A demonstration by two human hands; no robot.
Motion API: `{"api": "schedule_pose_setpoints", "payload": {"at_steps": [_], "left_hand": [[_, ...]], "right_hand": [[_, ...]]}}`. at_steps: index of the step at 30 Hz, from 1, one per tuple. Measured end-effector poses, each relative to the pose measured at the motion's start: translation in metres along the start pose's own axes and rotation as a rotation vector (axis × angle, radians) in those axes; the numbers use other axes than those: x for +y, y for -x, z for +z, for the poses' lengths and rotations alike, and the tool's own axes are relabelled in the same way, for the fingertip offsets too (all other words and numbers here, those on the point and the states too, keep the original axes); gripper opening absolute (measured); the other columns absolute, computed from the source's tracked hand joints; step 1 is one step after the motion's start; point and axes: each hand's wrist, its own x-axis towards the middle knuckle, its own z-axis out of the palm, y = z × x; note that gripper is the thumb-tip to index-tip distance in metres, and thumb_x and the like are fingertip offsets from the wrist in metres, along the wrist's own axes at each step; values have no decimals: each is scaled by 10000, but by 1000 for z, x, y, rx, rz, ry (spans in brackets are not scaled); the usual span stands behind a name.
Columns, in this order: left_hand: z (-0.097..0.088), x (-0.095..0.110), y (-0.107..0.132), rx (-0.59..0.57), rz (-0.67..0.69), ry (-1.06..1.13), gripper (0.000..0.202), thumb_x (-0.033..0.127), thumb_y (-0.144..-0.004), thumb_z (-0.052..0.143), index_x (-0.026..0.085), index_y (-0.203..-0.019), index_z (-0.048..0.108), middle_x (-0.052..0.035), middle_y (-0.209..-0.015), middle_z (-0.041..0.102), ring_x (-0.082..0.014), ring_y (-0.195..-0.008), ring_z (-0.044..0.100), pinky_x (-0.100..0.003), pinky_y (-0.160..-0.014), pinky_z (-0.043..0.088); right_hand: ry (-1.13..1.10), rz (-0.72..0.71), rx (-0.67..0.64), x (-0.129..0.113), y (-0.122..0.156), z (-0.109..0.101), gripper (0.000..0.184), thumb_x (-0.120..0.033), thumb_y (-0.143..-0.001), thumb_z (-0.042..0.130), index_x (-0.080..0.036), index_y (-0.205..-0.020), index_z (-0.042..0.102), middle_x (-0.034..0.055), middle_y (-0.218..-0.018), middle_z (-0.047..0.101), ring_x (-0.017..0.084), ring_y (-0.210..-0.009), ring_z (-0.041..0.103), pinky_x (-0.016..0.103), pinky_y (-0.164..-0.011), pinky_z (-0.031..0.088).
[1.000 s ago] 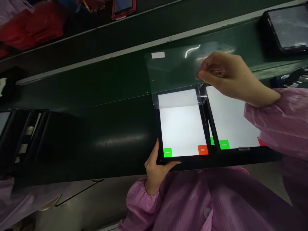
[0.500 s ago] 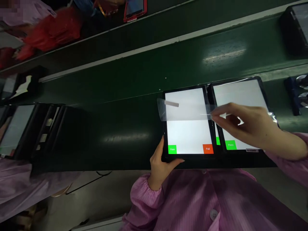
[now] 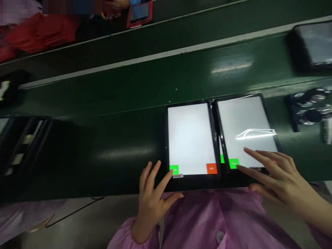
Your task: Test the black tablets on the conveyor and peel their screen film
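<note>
Your left hand is open, fingers spread, holding nothing, with its index fingertip at the green Pass button of the left tablet; you can't tell whether it touches. Your right hand is also spread and empty, its fingertips over the lower edge of the right tablet, near that tablet's Pass button.

Both tablets lie just beside each other, low and right of centre on the green conveyor belt, screens up and lit white. Neither screen shows a result so far. The left tablet's red Fail button sits untouched. Another tablet lies at the upper right, and a black rack stands at the left.
</note>
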Motion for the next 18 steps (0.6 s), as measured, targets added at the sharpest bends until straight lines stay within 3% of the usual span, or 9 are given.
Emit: {"api": "schedule_pose_setpoints", "payload": {"at_steps": [3, 6, 11, 14, 18], "left_hand": [[-2, -9, -13, 10, -37, 36, 670, 552, -939, 691, 307, -1529, 492, -125, -1527, 532, -368, -1418, 525, -525, -1126, 534], [-1, -20, -31, -8, -79, 81, 710, 605, -960, 628, 295, -1568, 430, -130, -1497, 555, -346, -1344, 592, -491, -1058, 582], [8, -25, -51, -69, 10, 31, 631, 619, -1010, 514, 317, -1560, 455, -114, -1537, 537, -352, -1379, 559, -562, -1191, 444], [9, -17, -52, -66, 72, 37, 603, 583, -1027, 503, 302, -1559, 467, -95, -1575, 506, -322, -1408, 532, -502, -1275, 320], [4, -4, -52, -101, 98, 53, 651, 566, -1021, 529, 295, -1599, 403, -35, -1666, 392, -269, -1441, 483, -393, -1322, 208]], "right_hand": [[-33, 96, 65, -2, 6, -2, 318, -311, -1062, 482, -334, -1324, 661, 99, -1403, 651, 339, -1152, 637, 527, -885, 536], [10, 165, 75, 0, 2, -1, 254, -260, -1035, 534, -296, -1229, 693, 107, -1352, 675, 332, -1130, 645, 489, -836, 544], [2, 150, 102, 6, -13, 6, 217, -206, -1019, 573, -271, -1190, 690, 106, -1269, 725, 297, -1078, 687, 460, -825, 553], [8, 125, 132, 10, -17, 8, 359, -230, -1018, 568, -309, -1362, 634, 94, -1222, 752, 294, -1036, 717, 462, -804, 565], [92, 97, 62, 21, -19, 6, 689, -315, -993, 545, -422, -1637, 325, 131, -1288, 737, 400, -1028, 727, 602, -757, 534]]}}
